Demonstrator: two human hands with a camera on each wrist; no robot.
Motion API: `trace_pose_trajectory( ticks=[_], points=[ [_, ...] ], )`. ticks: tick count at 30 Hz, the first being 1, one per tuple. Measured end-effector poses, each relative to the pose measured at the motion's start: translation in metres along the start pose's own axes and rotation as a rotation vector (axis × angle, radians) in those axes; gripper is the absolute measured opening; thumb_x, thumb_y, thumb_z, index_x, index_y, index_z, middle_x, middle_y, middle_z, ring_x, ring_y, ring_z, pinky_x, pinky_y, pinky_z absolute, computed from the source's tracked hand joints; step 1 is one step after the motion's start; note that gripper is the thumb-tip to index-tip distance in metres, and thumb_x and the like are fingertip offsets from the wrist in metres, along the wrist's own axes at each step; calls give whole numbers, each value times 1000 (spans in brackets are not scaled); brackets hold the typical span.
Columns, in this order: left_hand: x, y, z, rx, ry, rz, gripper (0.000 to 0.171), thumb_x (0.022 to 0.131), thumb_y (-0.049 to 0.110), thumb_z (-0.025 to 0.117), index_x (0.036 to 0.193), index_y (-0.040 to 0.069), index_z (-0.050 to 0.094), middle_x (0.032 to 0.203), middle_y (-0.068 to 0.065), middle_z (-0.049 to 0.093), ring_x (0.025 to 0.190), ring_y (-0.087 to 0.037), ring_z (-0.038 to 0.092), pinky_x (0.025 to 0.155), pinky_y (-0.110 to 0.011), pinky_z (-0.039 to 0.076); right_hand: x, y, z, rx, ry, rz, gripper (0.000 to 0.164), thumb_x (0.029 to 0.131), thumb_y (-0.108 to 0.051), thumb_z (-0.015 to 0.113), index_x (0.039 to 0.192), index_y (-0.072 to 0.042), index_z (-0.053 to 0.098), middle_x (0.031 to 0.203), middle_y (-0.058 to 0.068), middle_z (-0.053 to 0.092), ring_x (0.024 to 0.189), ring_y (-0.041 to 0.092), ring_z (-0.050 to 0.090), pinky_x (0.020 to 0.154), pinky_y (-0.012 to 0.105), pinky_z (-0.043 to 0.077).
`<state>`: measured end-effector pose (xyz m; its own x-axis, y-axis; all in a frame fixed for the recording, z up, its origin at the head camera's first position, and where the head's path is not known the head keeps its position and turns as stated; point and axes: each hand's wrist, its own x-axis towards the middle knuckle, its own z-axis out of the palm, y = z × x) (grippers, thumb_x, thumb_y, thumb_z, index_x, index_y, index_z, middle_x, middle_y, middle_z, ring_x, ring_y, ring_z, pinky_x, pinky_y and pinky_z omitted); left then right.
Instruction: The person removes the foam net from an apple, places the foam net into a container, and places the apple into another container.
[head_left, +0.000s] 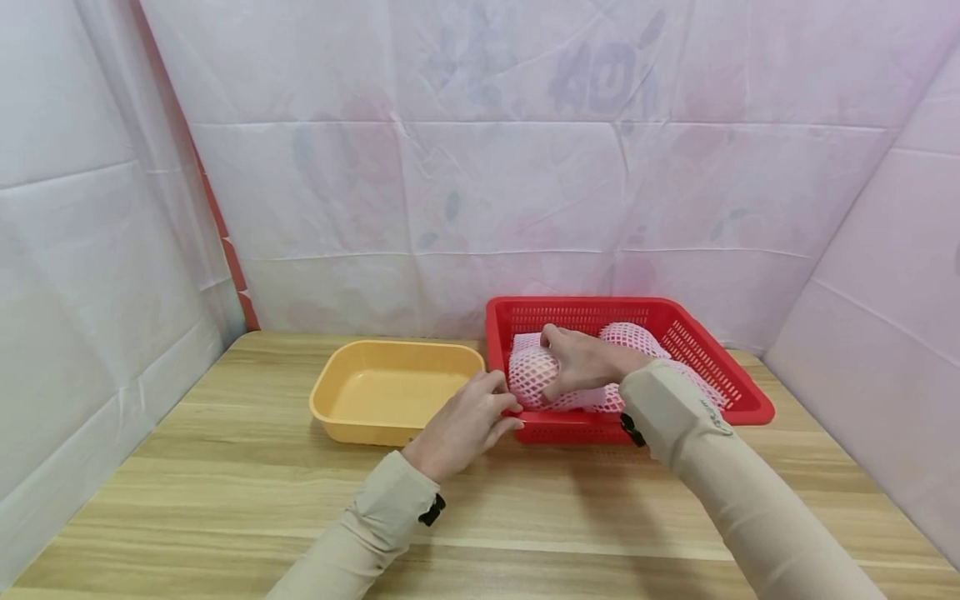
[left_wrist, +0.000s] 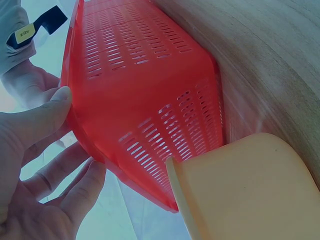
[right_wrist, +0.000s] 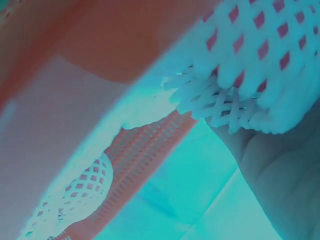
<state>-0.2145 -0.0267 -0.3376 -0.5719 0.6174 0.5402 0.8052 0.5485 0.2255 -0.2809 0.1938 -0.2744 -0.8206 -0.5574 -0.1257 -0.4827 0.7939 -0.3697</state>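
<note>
My right hand (head_left: pixel 585 361) reaches into the red plastic basket (head_left: pixel 570 427) and curls its thumb and fingers round a round fruit in a pink foam net (head_left: pixel 531 377). The right wrist view shows this foam net (right_wrist: pixel 260 65) close up against the hand; what is inside is mostly covered. My left hand (head_left: pixel 467 421) holds the basket's near left corner. In the left wrist view, the thumb (left_wrist: pixel 42 120) and fingers of that hand pinch the basket's rim. More netted fruits (head_left: pixel 630 336) lie in the basket, partly hidden by the right hand and sleeve.
A yellow plastic tray (head_left: pixel 397 392) stands on the wooden table (head_left: pixel 225 492) to the left, right beside the basket. Behind them hangs a pale printed sheet (head_left: pixel 510 192), with more sheeting along both sides. Bare tabletop shows in front.
</note>
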Motion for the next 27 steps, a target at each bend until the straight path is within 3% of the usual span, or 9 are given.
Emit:
trace_pose_trajectory(
  ticks=[7, 18, 27],
  points=[
    [0, -1, 0, -7, -2, 2, 19, 84, 16, 84, 99, 4, 79, 95, -5, 58, 88, -19, 55, 81, -24, 53, -7, -5, -4, 32, 49, -50, 67, 71, -24, 83, 119, 1, 43, 106, 13, 56, 95, 25, 57, 82, 41, 53],
    [0, -1, -2, -6, -25, -13, 21, 84, 16, 84, 100, 4, 79, 96, -4, 58, 90, -19, 56, 82, -24, 54, -16, -7, -4, 46, 86, -36, 69, 71, -22, 81, 125, -2, 43, 115, 15, 55, 100, 27, 57, 83, 45, 54],
    [1, -1, -1, -1, -25, -8, 20, 84, 16, 84, 100, 4, 79, 97, -5, 59, 90, -19, 57, 82, -24, 54, -26, -12, -11, 54, 146, -59, 68, 70, -21, 81, 124, -3, 45, 114, 15, 56, 97, 28, 59, 76, 41, 56]
  ],
)
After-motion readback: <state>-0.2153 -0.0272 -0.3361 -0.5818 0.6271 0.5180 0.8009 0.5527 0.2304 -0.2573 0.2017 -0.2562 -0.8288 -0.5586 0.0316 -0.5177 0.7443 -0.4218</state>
